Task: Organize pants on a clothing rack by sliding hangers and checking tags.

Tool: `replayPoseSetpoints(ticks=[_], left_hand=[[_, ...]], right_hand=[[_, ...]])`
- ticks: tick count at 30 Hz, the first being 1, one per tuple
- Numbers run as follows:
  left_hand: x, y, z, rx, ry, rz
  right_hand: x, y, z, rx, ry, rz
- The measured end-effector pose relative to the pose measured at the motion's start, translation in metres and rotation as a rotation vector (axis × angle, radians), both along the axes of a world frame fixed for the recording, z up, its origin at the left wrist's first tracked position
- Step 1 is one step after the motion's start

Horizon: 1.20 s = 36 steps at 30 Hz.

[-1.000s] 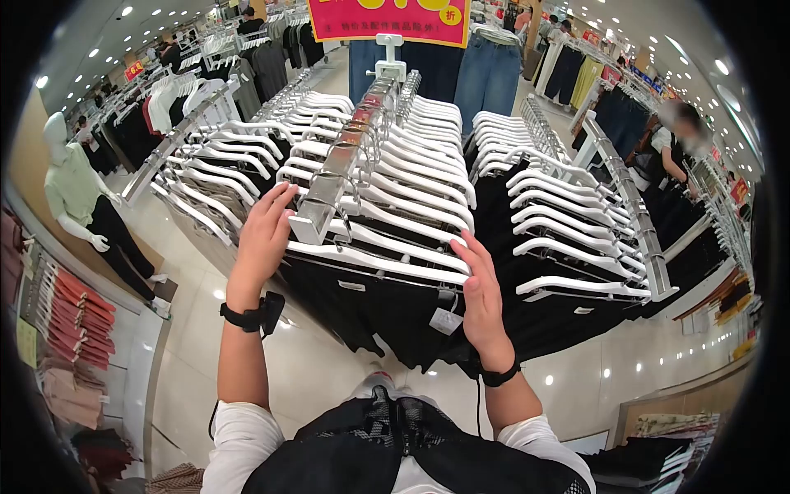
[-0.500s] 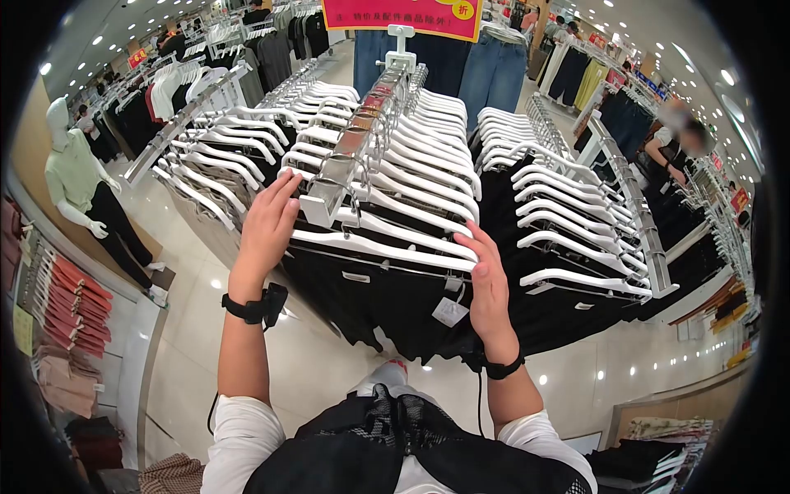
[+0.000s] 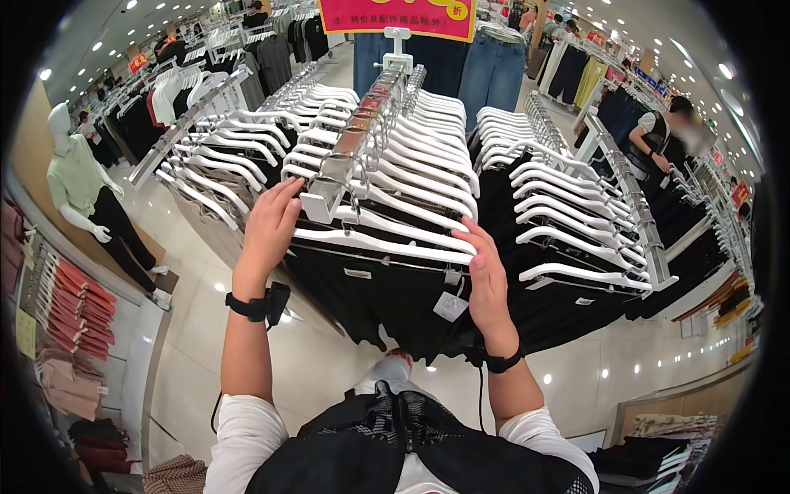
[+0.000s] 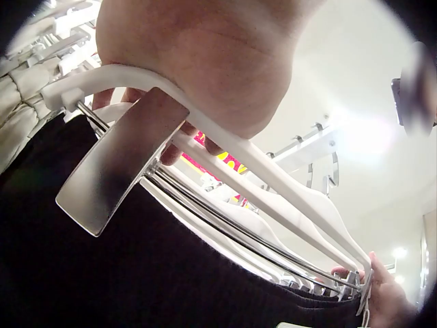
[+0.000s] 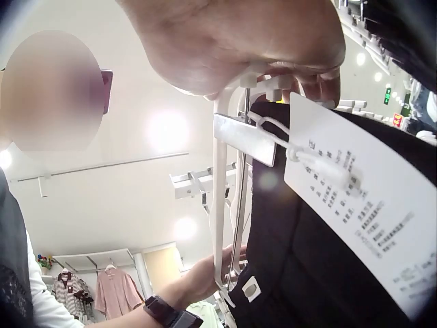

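Note:
White hangers [image 3: 383, 244] with black garments [image 3: 395, 300] hang on a chrome rail [image 3: 337, 173]. My left hand [image 3: 270, 232] rests on the left ends of the front hangers, its fingers extended over them. At their right ends my right hand [image 3: 485, 276] lies with straight fingers along the side. In the left wrist view the left hand [image 4: 198, 61] touches a white hanger beside a metal clip [image 4: 123, 164]. The right wrist view has the right hand [image 5: 246, 48] over the hanger ends, close to a white tag [image 5: 362, 198] on the black cloth.
Another rail of hangers [image 3: 576, 222] stands at the right, and one [image 3: 218, 156] at the left. A mannequin [image 3: 78, 181] is at the far left, a red sign [image 3: 395, 18] above the rail. A person [image 3: 654, 140] stands at the right among racks.
Compared with a second ago, the rack sits slightly higher in the head view and the right hand is a little farther right. The person at the right has shifted posture. Both hands remain at the hanger ends.

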State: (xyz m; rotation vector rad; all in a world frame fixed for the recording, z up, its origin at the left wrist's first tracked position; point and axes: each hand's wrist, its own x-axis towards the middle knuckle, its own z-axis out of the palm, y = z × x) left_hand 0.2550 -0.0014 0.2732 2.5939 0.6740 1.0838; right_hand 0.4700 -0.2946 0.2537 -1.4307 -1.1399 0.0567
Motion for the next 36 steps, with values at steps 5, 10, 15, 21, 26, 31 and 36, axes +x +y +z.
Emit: replayPoseSetpoints(ticks=[5, 10, 15, 21, 26, 31, 36], left_hand=[[0.0006, -0.0010, 0.0000, -0.013, -0.011, -0.002], [0.0012, -0.0001, -0.0012, -0.012, -0.006, -0.006], [0.0009, 0.0019, -0.0027, -0.002, -0.021, -0.007], [0.0030, 0.0018, -0.0012, -0.007, -0.057, -0.029], [0.0043, 0.0033, -0.0019, -0.001, -0.062, -0.029], [0.0049, 0.0056, -0.0046, 0.001, -0.073, -0.032], [0.0007, 0.0038, -0.0016, -0.004, -0.077, -0.060]], right_hand=[[0.0019, -0.0011, -0.0001, -0.001, 0.013, 0.017], [0.0004, -0.0003, 0.0020, 0.009, 0.034, 0.016], [0.0020, 0.0024, -0.0012, 0.012, 0.031, 0.001], [0.0026, 0.0033, -0.0010, 0.007, 0.040, -0.001], [0.0019, 0.0035, 0.0000, 0.001, 0.055, -0.004], [0.0012, 0.0043, 0.0002, 0.004, 0.054, -0.014], [0.0008, 0.0060, -0.0014, 0.012, 0.064, -0.014]])
